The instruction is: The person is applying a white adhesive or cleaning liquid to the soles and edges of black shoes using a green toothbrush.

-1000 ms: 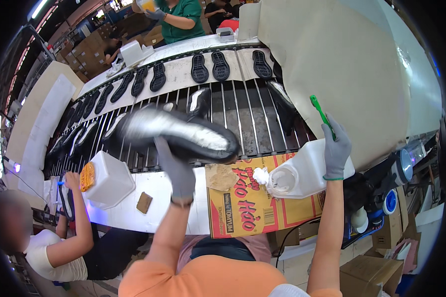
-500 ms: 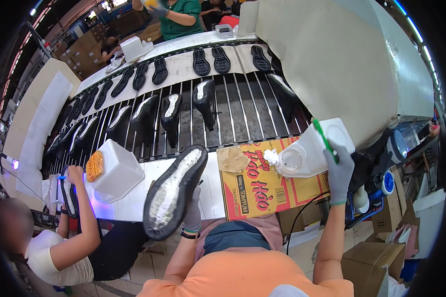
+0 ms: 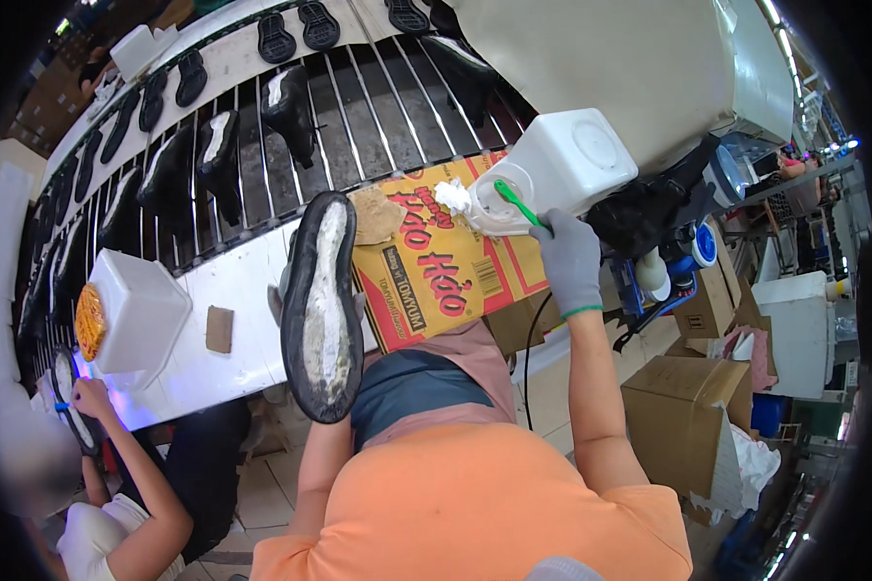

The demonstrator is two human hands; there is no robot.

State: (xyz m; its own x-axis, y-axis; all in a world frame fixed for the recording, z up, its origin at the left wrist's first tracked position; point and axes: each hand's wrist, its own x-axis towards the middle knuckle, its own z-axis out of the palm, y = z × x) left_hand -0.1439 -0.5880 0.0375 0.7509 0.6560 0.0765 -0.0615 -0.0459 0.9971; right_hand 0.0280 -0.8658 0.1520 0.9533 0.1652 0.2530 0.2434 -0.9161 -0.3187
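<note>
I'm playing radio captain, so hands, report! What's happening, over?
Left hand: holding black shoe, white-streaked side facing camera. Right hand: holding green brush at white container opening. White wad alongside, not blocking.

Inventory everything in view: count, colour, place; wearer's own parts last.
held shoe: one, black, whitish underside, in left hand
brush: one, green, in right hand
rack shoes: several, black, on metal rack
loose soles: several, black, on far strip
cardboard sheet: one, yellow and red, on table
containers: three, white, on table, on cardboard sheet, beyond rack
patch: one, orange, side of table's container
wad: one, white, right of centre
square piece: one, brown, on table
boxes: several, brown, right
co-worker: one, white top, lower left
shirt: one, orange, bottom centre
left hand: one, grey-gloved, mostly behind held shoe
right hand: one, grey-gloved, beside cardboard sheet
</note>
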